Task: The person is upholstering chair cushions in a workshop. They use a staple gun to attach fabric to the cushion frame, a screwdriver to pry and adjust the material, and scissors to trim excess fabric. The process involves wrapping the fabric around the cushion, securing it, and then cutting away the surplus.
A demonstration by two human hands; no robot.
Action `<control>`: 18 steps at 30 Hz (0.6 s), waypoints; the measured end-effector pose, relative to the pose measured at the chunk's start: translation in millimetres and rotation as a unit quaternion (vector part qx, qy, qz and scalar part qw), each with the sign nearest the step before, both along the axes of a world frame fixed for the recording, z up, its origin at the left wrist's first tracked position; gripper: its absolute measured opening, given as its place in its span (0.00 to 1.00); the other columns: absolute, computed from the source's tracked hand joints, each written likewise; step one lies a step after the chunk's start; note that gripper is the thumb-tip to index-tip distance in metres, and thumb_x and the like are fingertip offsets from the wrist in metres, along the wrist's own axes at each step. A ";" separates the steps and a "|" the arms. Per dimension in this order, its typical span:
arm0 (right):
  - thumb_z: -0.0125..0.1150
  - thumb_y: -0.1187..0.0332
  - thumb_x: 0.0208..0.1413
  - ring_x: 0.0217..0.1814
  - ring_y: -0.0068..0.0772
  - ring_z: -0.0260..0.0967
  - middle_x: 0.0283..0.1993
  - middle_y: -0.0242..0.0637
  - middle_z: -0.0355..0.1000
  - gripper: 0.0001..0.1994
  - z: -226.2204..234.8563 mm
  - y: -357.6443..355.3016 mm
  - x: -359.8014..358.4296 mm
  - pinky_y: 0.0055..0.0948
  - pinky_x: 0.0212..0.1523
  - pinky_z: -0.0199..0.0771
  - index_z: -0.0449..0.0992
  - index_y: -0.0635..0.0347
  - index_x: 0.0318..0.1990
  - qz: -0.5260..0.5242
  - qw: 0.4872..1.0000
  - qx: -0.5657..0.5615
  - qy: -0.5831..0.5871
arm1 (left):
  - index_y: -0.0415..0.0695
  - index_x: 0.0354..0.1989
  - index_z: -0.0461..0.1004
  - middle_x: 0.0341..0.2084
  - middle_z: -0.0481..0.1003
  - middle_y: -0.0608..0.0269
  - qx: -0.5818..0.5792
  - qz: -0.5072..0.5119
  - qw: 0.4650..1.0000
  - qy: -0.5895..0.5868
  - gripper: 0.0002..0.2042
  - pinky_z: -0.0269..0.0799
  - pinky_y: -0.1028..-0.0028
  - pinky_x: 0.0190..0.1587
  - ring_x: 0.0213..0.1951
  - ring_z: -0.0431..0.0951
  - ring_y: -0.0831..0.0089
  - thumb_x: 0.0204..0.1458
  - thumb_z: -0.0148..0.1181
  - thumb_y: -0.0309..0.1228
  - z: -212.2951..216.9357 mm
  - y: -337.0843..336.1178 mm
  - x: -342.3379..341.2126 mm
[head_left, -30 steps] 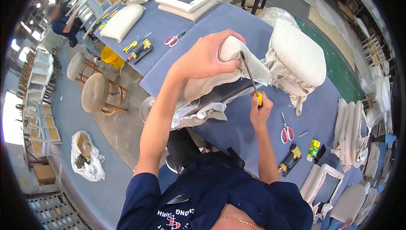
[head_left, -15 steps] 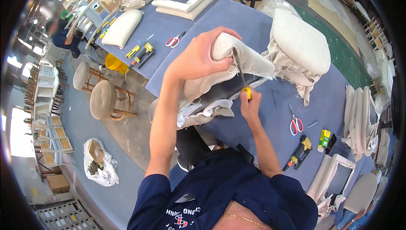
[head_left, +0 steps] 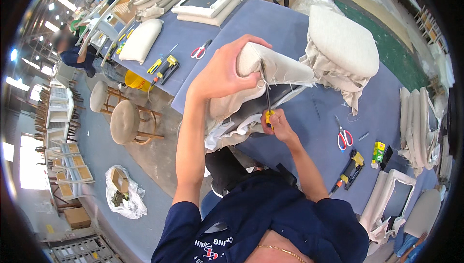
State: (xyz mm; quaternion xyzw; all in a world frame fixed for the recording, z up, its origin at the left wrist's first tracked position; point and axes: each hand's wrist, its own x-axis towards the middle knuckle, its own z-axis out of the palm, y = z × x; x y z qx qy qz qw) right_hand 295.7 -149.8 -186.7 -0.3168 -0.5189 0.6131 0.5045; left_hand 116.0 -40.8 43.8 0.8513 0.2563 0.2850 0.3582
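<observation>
My left hand [head_left: 223, 73] clamps the corner of a cream upholstered chair seat [head_left: 286, 71] tilted up on edge, thumb on the near side and fingers over the top. In my right hand [head_left: 281, 127] is a yellow-handled screwdriver [head_left: 268, 99], its long thin metal shaft pointing up. The upper end of the shaft lies against the fabric at the seat's corner fold, beside my left thumb; its very tip is hard to make out. Frayed threads hang along the fabric edge. The seat's dark underside and loose white and beige cloth [head_left: 237, 130] show below.
On the blue table [head_left: 309, 132] lie scissors [head_left: 344, 138], a staple gun [head_left: 349, 172], a green-yellow box [head_left: 378, 153] and another covered seat [head_left: 342, 45]. Further left are a second staple gun [head_left: 166, 69] and scissors [head_left: 200, 50]. Round stools [head_left: 126, 123] stand on the floor at left.
My right hand has moved left and slightly down, and the screwdriver stands more upright. The seat's corner has shifted a little left in my left hand's grip.
</observation>
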 end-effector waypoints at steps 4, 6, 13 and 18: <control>0.52 0.30 0.60 0.17 0.18 0.55 0.17 0.27 0.59 0.35 8.5 -4.5 5.7 0.22 0.17 0.52 0.69 0.59 0.25 0.203 0.968 -0.092 0.117 | 0.38 0.57 0.72 0.54 0.78 0.56 -0.031 0.007 0.999 0.000 0.28 0.68 0.67 0.64 0.55 0.76 0.68 0.42 0.61 0.29 5.1 5.6 -13.4; 0.52 0.33 0.64 0.17 0.18 0.54 0.18 0.27 0.60 0.34 10.1 -3.7 3.2 0.23 0.17 0.54 0.70 0.59 0.26 0.164 0.978 -0.075 0.101 | 0.38 0.57 0.72 0.55 0.77 0.55 -0.020 -0.008 1.000 -0.014 0.28 0.66 0.66 0.65 0.56 0.76 0.66 0.43 0.62 0.30 4.8 9.8 -13.3; 0.55 0.46 0.70 0.24 0.17 0.55 0.21 0.25 0.60 0.27 9.3 -12.4 -12.7 0.26 0.24 0.56 0.69 0.62 0.27 -0.148 0.986 0.018 -0.073 | 0.37 0.46 0.76 0.50 0.78 0.52 -0.105 -0.037 0.987 -0.120 0.19 0.67 0.64 0.64 0.58 0.76 0.61 0.47 0.65 0.34 3.3 17.2 -11.4; 0.57 0.50 0.70 0.27 0.18 0.50 0.21 0.25 0.55 0.25 5.4 -15.7 -18.1 0.30 0.25 0.52 0.67 0.63 0.27 -0.194 0.977 0.040 -0.084 | 0.37 0.42 0.77 0.45 0.79 0.52 -0.115 -0.067 0.977 -0.170 0.16 0.69 0.61 0.64 0.56 0.78 0.57 0.45 0.66 0.32 -6.8 24.6 -11.8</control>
